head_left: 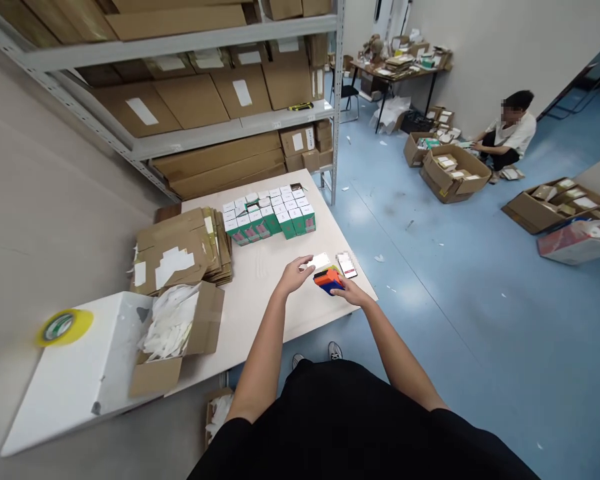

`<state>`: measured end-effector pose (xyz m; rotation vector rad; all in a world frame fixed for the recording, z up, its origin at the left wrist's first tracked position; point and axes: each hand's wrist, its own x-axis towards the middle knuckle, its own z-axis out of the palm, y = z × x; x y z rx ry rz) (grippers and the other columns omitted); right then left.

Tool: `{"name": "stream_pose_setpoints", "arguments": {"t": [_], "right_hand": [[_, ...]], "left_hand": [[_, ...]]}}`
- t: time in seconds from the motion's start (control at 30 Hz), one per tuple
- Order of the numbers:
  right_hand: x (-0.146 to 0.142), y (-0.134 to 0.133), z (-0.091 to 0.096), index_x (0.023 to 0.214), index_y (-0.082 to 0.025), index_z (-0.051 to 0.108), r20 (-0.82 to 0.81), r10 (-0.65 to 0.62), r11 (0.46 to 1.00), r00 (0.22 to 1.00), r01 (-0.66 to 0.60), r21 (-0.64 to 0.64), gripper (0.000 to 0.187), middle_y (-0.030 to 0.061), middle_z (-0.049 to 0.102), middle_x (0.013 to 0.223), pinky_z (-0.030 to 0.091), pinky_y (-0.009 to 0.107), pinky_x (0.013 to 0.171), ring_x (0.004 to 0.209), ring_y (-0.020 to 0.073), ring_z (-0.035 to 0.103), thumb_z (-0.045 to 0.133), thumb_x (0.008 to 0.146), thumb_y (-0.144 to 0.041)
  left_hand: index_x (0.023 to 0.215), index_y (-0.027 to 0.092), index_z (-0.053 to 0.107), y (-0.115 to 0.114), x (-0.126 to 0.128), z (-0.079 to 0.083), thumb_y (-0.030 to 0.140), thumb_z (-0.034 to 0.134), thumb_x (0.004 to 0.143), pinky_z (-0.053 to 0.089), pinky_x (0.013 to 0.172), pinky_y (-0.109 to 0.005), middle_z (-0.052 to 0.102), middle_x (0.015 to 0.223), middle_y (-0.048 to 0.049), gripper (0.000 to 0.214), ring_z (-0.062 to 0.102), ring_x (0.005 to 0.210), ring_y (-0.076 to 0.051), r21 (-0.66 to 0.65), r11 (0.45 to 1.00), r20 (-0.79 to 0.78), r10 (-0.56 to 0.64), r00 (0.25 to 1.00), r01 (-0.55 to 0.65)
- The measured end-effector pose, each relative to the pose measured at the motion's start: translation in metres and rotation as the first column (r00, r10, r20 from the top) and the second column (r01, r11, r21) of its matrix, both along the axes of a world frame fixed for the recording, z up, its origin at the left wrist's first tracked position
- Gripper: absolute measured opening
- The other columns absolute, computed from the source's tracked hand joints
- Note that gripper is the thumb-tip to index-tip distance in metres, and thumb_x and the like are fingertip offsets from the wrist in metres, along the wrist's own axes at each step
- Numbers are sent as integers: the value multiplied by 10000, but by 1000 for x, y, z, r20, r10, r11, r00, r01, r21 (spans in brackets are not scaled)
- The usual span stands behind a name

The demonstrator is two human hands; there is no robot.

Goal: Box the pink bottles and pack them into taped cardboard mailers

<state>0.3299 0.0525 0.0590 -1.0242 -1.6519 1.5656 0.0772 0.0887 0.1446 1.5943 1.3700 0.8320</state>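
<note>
My right hand (349,291) grips an orange and blue tape dispenser (329,280) above the front right of the table (260,300). Something yellow shows behind its orange part. To its left is my left hand (296,275), fingers curved, with a gap between thumb and forefinger. A white card or slip of paper (321,261) lies just beyond that hand; whether the fingertips touch it I cannot tell. Right of it rests a phone (347,265) with a lit screen. Several green and white boxes (270,215) stand in rows farther back.
Flattened cartons (180,250) are stacked left, behind an open carton (205,320) of white paper strips. Yellow tape (65,327) lies on a white box (75,373). Shelving (235,127) holds cartons. Across the blue floor, a person (513,133) crouches by open cartons (450,183).
</note>
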Motion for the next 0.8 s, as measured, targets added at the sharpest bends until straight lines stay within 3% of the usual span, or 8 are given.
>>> {"name": "stream_pose_setpoints", "arguments": {"t": [0.13, 0.2, 0.37, 0.6, 0.67, 0.73, 0.8], "right_hand": [[1, -3, 29, 1407, -228, 604, -66, 59, 998, 996, -59, 3, 635, 104, 681, 1319, 493, 496, 1080, 1224, 318, 620, 788, 868, -509], [-1, -5, 38, 1399, -226, 611, -85, 84, 996, 993, -84, 8, 627, 96, 697, 1271, 515, 486, 1040, 1172, 308, 637, 790, 868, -506], [-12, -8, 43, 1345, -226, 635, -146, 95, 994, 985, -100, -32, 545, 86, 705, 1224, 547, 433, 950, 1095, 276, 653, 757, 894, -506], [-26, -13, 27, 1207, -222, 681, -168, 93, 994, 981, -102, -44, 444, 57, 706, 1095, 535, 404, 910, 1005, 252, 652, 757, 886, -519], [-35, -15, 24, 1221, -219, 670, -179, 68, 994, 981, -81, -66, 467, 57, 712, 1085, 535, 410, 912, 1001, 255, 656, 755, 880, -528], [-46, -16, 23, 1258, -220, 652, -184, 11, 998, 983, -21, -55, 504, 66, 712, 1143, 525, 426, 957, 1048, 264, 655, 750, 875, -533], [-58, -15, 25, 1291, -225, 634, -167, -44, 999, 985, 38, -36, 534, 77, 706, 1207, 514, 440, 998, 1104, 276, 649, 735, 877, -547]], "left_hand": [[1090, 190, 812, 1, 3, 30, 523, 761, 832, 610, 854, -356, 800, 1103, -110, 424, 742, 992, -252, -45, 979, -13, -201, 980, 200], [980, 188, 826, -4, 5, 39, 538, 748, 840, 604, 793, -336, 810, 966, -88, 385, 746, 890, -236, -18, 977, -25, -211, 977, 210], [841, 213, 821, -20, 6, 60, 391, 692, 894, 563, 758, -318, 802, 897, -59, 227, 736, 826, -212, 161, 985, -157, -33, 987, 59], [873, 245, 826, -40, -4, 86, 301, 658, 957, 557, 780, -328, 792, 903, -51, 196, 725, 868, -214, 396, 912, -302, 234, 924, -102], [926, 253, 827, -50, -6, 85, 324, 627, 991, 567, 855, -350, 799, 981, -65, 222, 724, 945, -228, 458, 882, -337, 284, 898, -107], [1088, 259, 810, -63, -8, 83, 367, 594, 1017, 564, 943, -387, 760, 1240, -96, 251, 700, 1092, -253, 519, 848, -336, 316, 887, -106], [1392, 267, 673, -77, -13, 83, 420, 591, 1018, 562, 992, -417, 551, 1569, -119, 413, 653, 1225, -275, 553, 824, -285, 330, 900, -127]]}}
